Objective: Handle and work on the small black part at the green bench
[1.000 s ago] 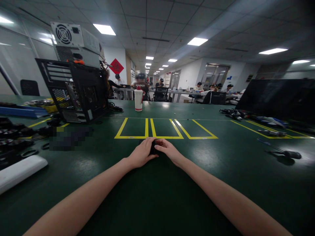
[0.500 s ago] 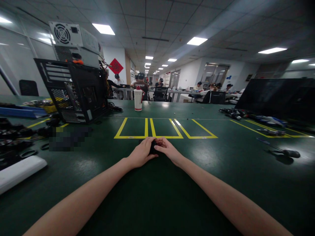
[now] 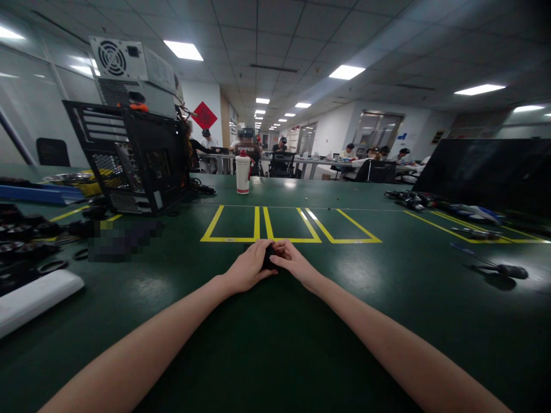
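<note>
A small black object, its kind too dark and covered to make out, sits between my two hands low over the green table. My left hand is wrapped round its left side, with the thumb below. From the right, my right hand pinches at it with thumb and fingers. Just beyond the hands, yellow tape outlines mark the tabletop. Much of the black object is hidden by the fingers.
An open black computer case with a power supply on top stands at the left. A white cup is farther back. At the right lie a screwdriver and a black panel. A white bar lies near left.
My hands stay in almost the same place around the black object. The whole view has shifted very slightly.
</note>
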`<state>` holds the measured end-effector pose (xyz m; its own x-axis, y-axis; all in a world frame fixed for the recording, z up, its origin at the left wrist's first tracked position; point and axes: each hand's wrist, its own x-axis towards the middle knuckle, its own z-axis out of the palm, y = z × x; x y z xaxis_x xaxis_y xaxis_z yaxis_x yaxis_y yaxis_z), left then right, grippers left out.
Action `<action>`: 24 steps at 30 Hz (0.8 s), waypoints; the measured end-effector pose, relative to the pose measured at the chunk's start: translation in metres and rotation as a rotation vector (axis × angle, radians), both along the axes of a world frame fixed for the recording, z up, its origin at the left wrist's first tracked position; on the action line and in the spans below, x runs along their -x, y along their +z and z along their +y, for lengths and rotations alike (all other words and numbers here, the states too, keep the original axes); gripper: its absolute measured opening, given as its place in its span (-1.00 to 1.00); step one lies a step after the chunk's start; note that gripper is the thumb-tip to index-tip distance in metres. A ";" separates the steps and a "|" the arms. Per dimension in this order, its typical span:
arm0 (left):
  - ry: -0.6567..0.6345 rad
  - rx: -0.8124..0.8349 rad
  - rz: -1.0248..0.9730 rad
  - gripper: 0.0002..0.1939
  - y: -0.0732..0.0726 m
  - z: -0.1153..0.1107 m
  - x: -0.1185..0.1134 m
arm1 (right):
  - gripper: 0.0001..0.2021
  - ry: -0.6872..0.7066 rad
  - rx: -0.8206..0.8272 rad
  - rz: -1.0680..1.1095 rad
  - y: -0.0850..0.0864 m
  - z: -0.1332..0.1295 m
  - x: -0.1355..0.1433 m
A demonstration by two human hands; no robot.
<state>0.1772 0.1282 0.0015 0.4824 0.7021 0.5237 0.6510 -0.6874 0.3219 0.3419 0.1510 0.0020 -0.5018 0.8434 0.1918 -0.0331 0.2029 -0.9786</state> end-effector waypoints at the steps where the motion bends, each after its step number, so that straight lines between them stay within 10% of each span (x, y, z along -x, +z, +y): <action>1: 0.000 -0.001 0.001 -0.38 0.000 0.000 0.000 | -0.69 0.003 0.006 -0.002 0.000 0.000 0.000; 24: 0.022 0.014 0.018 -0.35 0.001 -0.001 0.001 | -0.67 0.043 0.026 0.054 -0.001 0.003 -0.003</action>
